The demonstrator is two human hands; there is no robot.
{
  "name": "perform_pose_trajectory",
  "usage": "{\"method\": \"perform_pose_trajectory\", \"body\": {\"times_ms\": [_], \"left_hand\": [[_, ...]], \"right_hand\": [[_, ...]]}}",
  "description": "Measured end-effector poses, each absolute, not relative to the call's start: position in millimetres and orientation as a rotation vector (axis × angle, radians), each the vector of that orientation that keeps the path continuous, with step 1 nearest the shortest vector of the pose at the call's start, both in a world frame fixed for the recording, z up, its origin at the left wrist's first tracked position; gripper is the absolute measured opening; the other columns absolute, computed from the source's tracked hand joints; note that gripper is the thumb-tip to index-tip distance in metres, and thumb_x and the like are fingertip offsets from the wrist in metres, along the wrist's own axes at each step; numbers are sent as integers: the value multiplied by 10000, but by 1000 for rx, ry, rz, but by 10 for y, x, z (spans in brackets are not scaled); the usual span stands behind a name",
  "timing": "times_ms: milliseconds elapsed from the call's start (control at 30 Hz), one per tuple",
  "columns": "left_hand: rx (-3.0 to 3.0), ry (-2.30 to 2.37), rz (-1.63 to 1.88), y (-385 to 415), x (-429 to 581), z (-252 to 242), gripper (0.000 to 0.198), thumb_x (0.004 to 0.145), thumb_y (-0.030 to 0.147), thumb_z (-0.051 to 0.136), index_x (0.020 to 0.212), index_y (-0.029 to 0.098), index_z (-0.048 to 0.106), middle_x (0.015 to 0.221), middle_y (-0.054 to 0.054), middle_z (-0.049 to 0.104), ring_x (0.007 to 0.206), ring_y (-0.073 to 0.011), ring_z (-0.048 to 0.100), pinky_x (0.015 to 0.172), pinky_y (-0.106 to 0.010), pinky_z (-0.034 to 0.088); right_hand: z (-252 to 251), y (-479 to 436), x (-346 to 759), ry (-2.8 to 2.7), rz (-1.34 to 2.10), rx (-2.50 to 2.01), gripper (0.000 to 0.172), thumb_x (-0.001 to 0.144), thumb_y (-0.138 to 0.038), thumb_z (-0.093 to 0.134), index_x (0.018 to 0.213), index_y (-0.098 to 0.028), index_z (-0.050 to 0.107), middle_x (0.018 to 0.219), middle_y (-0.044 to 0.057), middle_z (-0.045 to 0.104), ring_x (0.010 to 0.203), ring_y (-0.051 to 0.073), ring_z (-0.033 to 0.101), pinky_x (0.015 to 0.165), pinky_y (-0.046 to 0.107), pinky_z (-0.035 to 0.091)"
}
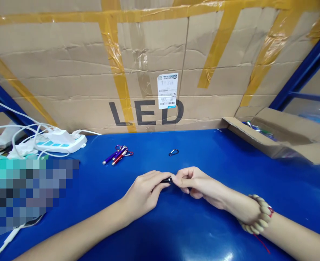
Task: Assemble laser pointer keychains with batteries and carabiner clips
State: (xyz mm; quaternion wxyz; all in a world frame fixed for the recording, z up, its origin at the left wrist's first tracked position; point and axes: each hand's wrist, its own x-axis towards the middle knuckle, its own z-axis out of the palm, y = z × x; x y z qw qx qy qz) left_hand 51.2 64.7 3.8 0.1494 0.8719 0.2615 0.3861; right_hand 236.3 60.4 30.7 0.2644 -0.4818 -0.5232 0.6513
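My left hand [146, 192] and my right hand [195, 183] meet at the middle of the blue table [219, 224]. Both pinch a small black pen-shaped item [167, 180] between their fingertips; most of it is hidden by the fingers. A beaded bracelet [257, 217] circles my right wrist. Beyond the hands lie purple and red mini flashlights [118, 155] on key rings, and to their right a loose dark carabiner clip [173, 152].
A large cardboard sheet marked LED [146, 112] stands as a back wall. At the left, a white power strip [60, 142] trails several cables. An open cardboard box [279, 136] with coloured items sits at the right. Blue shelf posts [303, 69] flank the bench.
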Motion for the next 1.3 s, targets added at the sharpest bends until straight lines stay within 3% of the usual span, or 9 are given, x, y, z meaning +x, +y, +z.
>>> {"method": "perform_pose_trajectory", "body": {"times_ms": [100,233,433,567,900,1100,1300], "left_hand": [[2456,846,1089,641,531,64,200,867,132,451,998,137,602,811,-62,667,690,-136,603,646,-220,473],[2387,881,935,627,552,136,194,887,141,404,910,144,597,741,-31,624,657,-119,572,625,-202,438],[2363,802,694,601,539,188,202,894,143,374,870,158,573,707,-3,589,654,-99,551,652,-180,412],[2379,780,598,580,537,167,205,897,158,363,851,153,563,705,-4,587,655,-98,552,649,-174,408],[2339,893,687,569,538,86,127,860,140,386,880,192,500,736,6,615,632,-104,565,596,-186,431],[2378,853,890,549,529,-4,107,853,124,430,791,210,418,754,20,626,617,-90,581,582,-171,452],[2466,812,939,563,531,-8,115,844,91,444,813,202,454,784,-1,643,693,-103,619,632,-178,478]], "right_hand": [[291,641,2384,-1650,1329,-1256,336,647,-463,692,645,-139,602,494,-44,462,419,39,355,369,164,247],[250,687,2487,-2034,491,-844,187,720,-349,680,753,-165,683,709,20,606,597,75,525,520,177,394],[234,689,2597,-2286,17,-645,152,838,-286,561,797,-214,687,793,-5,629,596,41,550,509,153,364],[212,682,2563,-2266,144,-635,175,793,-336,603,722,-197,682,753,-10,613,616,51,555,520,154,373],[107,635,2407,-1941,705,-923,75,648,-206,735,594,-181,690,603,-15,602,590,79,543,535,175,415],[101,631,2344,-1664,1250,-1328,212,595,-326,737,653,-130,678,474,-33,536,344,52,421,277,165,315],[133,656,2346,-1625,1418,-1371,233,580,-326,734,677,-120,685,435,-44,514,360,40,412,262,128,312]]}}
